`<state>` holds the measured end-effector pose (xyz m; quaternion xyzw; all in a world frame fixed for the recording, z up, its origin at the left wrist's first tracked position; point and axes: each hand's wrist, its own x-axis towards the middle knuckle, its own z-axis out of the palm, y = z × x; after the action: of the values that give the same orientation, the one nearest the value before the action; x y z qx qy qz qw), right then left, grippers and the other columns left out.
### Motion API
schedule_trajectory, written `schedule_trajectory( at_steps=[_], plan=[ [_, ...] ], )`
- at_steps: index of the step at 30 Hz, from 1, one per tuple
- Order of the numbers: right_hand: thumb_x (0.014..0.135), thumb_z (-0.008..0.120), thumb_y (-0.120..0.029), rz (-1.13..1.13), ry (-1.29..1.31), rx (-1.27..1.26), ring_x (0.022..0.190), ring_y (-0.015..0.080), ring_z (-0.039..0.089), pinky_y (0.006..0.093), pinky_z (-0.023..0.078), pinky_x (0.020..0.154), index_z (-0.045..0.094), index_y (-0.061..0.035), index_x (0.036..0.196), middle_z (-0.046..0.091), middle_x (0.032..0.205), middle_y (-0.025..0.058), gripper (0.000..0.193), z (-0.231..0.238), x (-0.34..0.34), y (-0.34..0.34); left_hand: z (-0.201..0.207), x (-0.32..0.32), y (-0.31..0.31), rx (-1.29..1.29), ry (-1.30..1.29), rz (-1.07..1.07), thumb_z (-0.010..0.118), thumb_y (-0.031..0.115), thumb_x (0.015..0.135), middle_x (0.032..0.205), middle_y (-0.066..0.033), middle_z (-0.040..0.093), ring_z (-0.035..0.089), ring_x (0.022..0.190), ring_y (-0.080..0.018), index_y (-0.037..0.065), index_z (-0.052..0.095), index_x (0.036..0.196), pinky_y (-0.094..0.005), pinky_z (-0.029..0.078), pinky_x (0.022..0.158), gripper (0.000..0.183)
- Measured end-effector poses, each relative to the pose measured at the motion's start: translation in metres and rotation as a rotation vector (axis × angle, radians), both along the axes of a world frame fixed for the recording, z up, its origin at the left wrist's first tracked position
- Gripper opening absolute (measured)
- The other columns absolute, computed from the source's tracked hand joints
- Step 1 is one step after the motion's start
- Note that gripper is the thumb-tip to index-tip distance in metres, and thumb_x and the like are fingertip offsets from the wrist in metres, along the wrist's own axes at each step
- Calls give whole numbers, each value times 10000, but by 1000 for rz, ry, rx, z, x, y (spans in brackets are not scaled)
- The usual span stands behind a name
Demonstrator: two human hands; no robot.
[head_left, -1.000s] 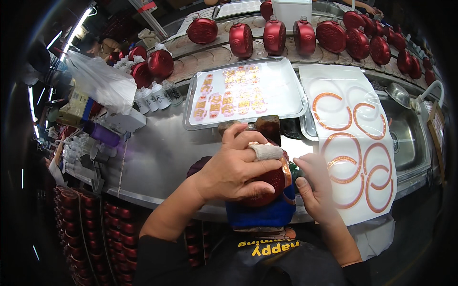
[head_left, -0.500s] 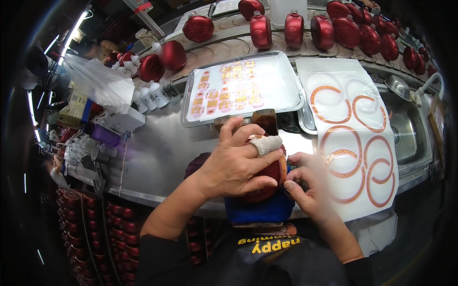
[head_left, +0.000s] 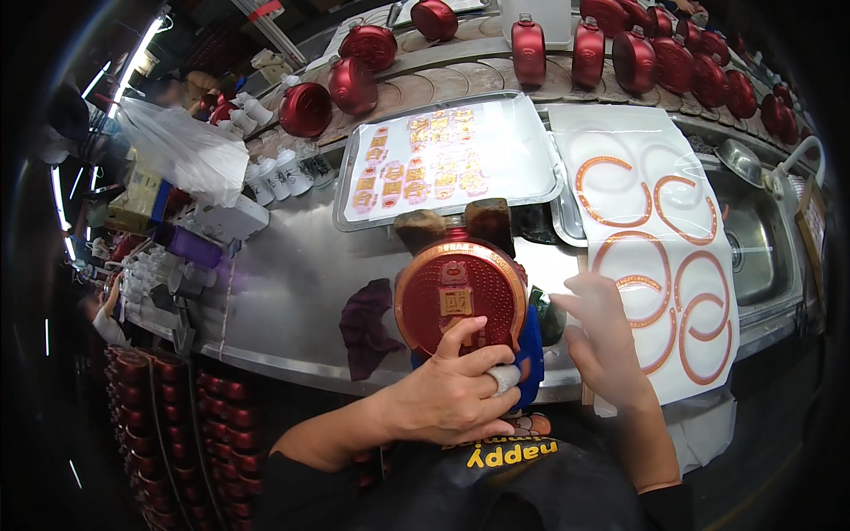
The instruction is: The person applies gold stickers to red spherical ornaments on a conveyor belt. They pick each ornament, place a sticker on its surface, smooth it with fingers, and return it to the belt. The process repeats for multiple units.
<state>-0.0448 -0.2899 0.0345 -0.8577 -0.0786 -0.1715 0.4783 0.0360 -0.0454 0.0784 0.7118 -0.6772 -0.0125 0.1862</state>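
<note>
L grip (head_left: 465,389) half-open, fingertip on red btl (head_left: 489,296); R grip (head_left: 606,332) apart, nr btl.

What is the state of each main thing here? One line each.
Red bottle: lying face up, gold label on it
Left hand: index finger on bottle
Right hand: apart from bottle, blurred
Purple cloth: crumpled
White sheet beside tray: lying flat
Plastic bag: crumpled
</note>
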Motion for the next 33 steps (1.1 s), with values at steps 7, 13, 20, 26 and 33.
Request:
schedule_trajectory(
  at_steps=[7,13,20,26,33],
  plan=[
    [795,671,3,15,-208,-435,1217,361,536,487,453,1014,589,-148,1479,516,1346,166,705,-13,27,7,-31,-42,-7,-287,-161,693,818,485,804,1294,-148,605,406,1312,-381,137,638,1083,-620,205,1157,481],
    [824,696,-94,-12,-212,-475,1171,335,552,463,459,968,632,-164,1438,539,1302,133,621,-15,1,14,-59,-41,-32,-292,-353,838,812,337,785,1282,-185,533,384,1370,-407,152,550,1118,-645,208,1154,462],
    [826,684,-77,1,-211,-479,1165,326,557,460,459,959,641,-159,1429,564,1260,124,610,-16,0,14,-51,-51,-24,-332,-395,789,731,119,774,1189,-162,653,535,1267,-373,143,591,875,-649,193,1180,175],
    [810,675,-46,17,-232,-518,1164,320,559,465,457,952,642,-154,1427,566,1246,121,627,-14,-3,14,-59,-47,-3,-324,-493,694,708,219,869,1155,-59,700,549,1289,-275,222,610,882,-638,210,1162,99],
    [784,688,-54,85,-223,-467,1162,319,562,457,462,965,629,-139,1438,565,1234,121,662,-11,-9,11,-67,-47,0,-370,-507,737,675,240,928,1283,-16,654,505,1310,-243,257,715,1068,-617,222,1161,146]
  ],
)
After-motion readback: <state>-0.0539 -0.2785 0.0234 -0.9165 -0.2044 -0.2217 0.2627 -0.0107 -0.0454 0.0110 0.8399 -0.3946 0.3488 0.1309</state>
